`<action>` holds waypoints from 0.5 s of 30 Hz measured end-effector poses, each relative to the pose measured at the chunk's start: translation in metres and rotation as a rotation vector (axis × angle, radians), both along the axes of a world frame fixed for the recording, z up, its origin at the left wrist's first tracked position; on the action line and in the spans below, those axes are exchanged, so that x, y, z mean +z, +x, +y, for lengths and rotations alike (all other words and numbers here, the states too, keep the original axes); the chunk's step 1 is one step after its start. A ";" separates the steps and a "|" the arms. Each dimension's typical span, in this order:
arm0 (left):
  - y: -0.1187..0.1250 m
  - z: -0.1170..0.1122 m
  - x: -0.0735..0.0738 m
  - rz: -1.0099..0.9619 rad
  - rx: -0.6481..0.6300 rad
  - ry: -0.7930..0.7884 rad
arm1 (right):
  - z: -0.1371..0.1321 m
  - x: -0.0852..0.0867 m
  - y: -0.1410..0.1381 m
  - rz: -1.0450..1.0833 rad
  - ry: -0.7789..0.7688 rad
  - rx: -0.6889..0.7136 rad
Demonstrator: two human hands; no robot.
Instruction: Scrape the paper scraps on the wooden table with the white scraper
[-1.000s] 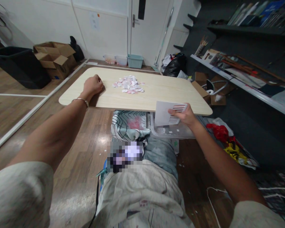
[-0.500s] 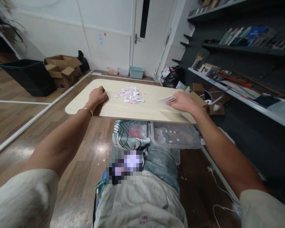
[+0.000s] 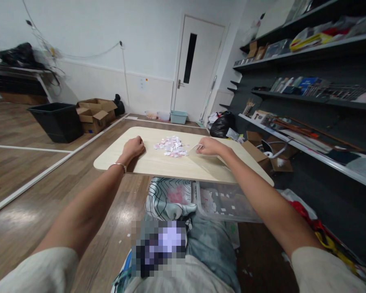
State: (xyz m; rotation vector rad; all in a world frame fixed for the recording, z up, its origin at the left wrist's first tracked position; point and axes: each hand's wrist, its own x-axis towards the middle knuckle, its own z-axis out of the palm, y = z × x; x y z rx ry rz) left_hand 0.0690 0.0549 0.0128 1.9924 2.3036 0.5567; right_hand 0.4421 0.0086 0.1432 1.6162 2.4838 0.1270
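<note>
My left hand point(image 3: 134, 147) rests as a loose fist on the pale wooden board point(image 3: 121, 158), left of a heap of small white and pinkish paper scraps point(image 3: 172, 145). No object shows in it. Over the board, on the heap's right side, my right hand point(image 3: 209, 146) grips a thin, whitish flat piece point(image 3: 196, 147). It tilts towards the scraps, its edge close to them. The fingers cover part of this piece, and I cannot tell its exact kind.
Below the board's near edge sits a clear plastic bin point(image 3: 219, 201) with white bits inside, beside a patterned cloth point(image 3: 170, 195) on my lap. Loaded shelves point(image 3: 311, 97) line the right wall. A black bin point(image 3: 56, 122) and cardboard boxes point(image 3: 94, 116) stand left.
My right hand has moved left with the flat piece, from the board's right part to beside the scraps. The left fist stays in place on the board. The camera has tilted up.
</note>
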 end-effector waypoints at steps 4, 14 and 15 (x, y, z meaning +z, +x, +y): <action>-0.001 0.001 0.000 -0.001 0.003 -0.007 | -0.003 -0.002 0.002 -0.047 -0.037 0.059; 0.000 0.000 0.000 -0.025 0.012 0.003 | -0.023 0.003 0.038 -0.068 -0.177 0.195; 0.000 0.000 0.000 -0.027 0.013 0.005 | -0.024 0.004 0.043 -0.064 -0.201 0.206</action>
